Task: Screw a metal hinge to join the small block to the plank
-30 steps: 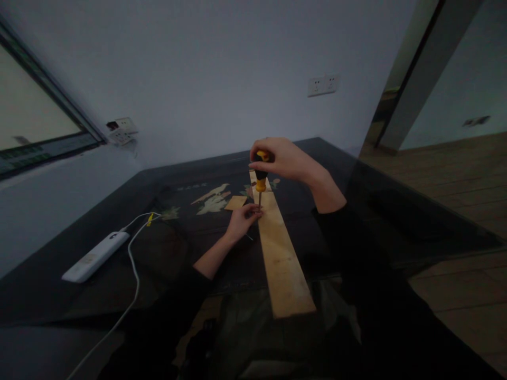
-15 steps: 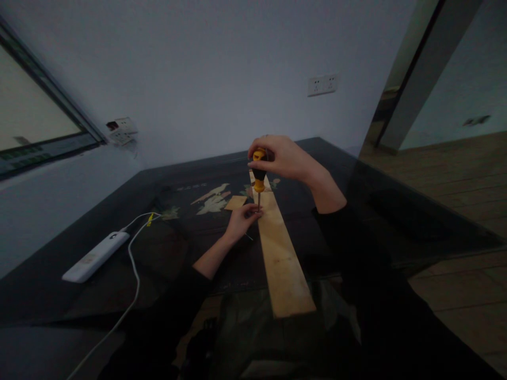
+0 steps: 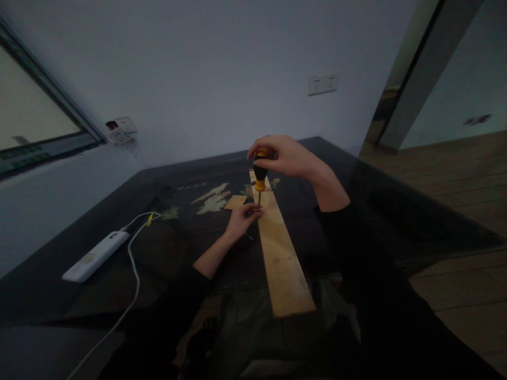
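My right hand (image 3: 287, 155) is closed round the yellow and black handle of a screwdriver (image 3: 260, 173), which stands upright with its shaft pointing down at a long wooden board (image 3: 281, 250). My left hand (image 3: 240, 220) reaches the board's left edge. Its thumb and fingertips are pinched together at the lower end of the shaft; whatever they hold there is too small to make out. Beside that hand, a thin metal piece (image 3: 249, 236), perhaps a screw, lies on the dark table. Just beyond the left hand is a small square wooden piece (image 3: 235, 202).
The dark table (image 3: 166, 264) carries a printed bird and flower pattern. On its left lies a white power strip (image 3: 97, 256) with a white cable (image 3: 137, 279) running toward me. The board's near end overhangs the table edge. A wall with a double socket (image 3: 322, 84) stands behind.
The screwdriver handle has turned slightly in my right hand, and that wrist has shifted a little to the right. My left hand and the board stay in place.
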The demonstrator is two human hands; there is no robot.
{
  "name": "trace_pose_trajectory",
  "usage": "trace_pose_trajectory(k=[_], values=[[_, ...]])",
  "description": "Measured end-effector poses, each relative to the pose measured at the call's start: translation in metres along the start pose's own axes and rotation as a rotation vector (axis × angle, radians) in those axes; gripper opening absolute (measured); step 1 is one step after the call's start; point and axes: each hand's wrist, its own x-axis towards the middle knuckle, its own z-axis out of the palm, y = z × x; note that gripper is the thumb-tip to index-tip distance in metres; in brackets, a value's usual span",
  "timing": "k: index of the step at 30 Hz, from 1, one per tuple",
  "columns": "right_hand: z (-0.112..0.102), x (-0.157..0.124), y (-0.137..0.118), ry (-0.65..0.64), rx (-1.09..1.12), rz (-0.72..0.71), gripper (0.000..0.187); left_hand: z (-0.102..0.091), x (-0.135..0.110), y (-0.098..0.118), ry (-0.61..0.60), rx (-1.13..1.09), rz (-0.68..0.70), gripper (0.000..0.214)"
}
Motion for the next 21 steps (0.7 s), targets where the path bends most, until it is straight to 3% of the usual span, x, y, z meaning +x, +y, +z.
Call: trace_pose_trajectory(k=[5, 9, 14, 21], values=[[0.002, 0.002, 0.001, 0.063, -0.097, 0.070, 0.016, -0.016, 0.004, 0.009, -0.118, -0.084, -0.061, 0.036], [0.001, 0.001, 0.000, 0.052, -0.117, 0.105, 0.017, -0.028, 0.008, 0.007, -0.033, -0.134, -0.185, 0.034], [0.001, 0.001, -0.001, 0.041, -0.113, 0.108, 0.017, -0.018, 0.010, -0.003, 0.001, -0.232, -0.495, 0.021], [0.003, 0.002, -0.001, 0.060, -0.149, 0.127, 0.019, -0.005, 0.015, 0.004, -0.026, -0.175, -0.544, 0.033]])
